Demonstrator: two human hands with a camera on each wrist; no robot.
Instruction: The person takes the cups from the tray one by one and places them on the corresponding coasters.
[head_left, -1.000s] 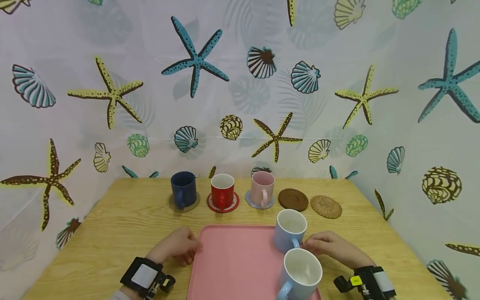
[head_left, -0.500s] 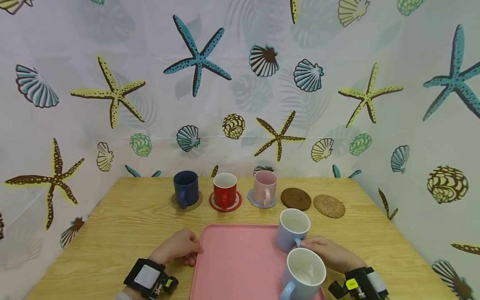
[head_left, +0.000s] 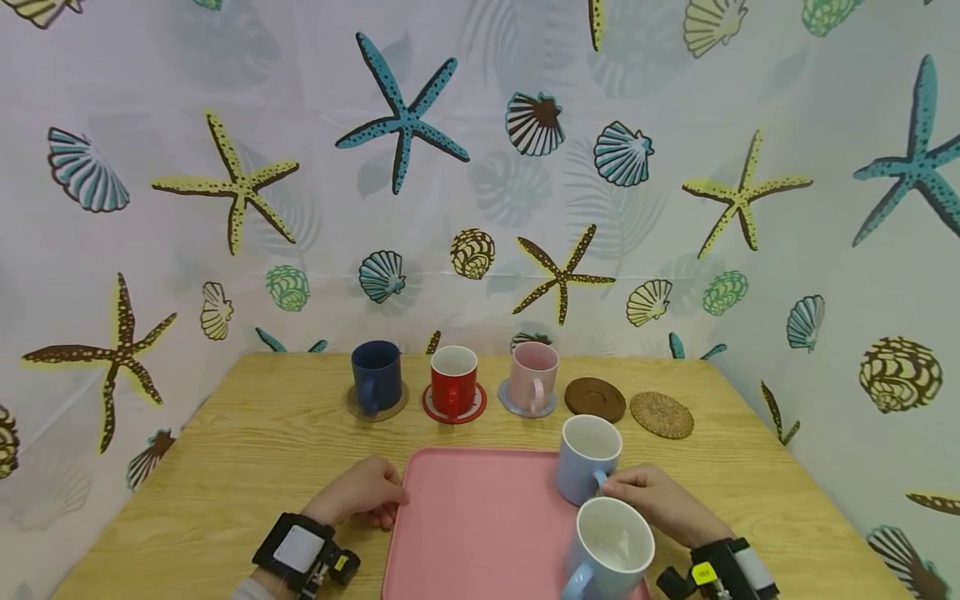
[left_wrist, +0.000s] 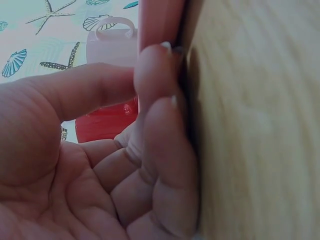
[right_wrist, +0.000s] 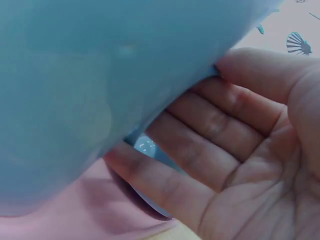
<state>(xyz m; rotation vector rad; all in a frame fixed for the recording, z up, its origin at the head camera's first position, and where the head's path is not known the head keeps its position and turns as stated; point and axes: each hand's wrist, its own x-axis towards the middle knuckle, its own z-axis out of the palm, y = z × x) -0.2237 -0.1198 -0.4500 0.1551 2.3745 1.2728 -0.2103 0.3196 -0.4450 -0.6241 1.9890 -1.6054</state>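
My left hand (head_left: 363, 493) pinches the left rim of a pink tray (head_left: 480, 533). In the left wrist view the thumb lies on the tray's edge (left_wrist: 159, 22) and curled fingers (left_wrist: 167, 145) are at its underside, against the table. On the tray's right side stand two light blue mugs, a far one (head_left: 581, 471) and a near one (head_left: 607, 550). My right hand (head_left: 660, 500) pinches the far mug's handle (head_left: 601, 478) between thumb and fingers. A light blue mug wall (right_wrist: 100, 90) fills much of the right wrist view and hides the fingertips.
Along the back of the wooden table (head_left: 262, 417) stand a navy mug (head_left: 378, 379), a red mug (head_left: 453, 387) and a pink mug (head_left: 532, 383), each on a coaster. A brown coaster (head_left: 595, 400) and a woven coaster (head_left: 662, 415) lie to their right.
My right hand has moved left to the far light blue mug's handle and taken hold of it. My left hand stays at the tray's rim. The head view has shifted slightly.
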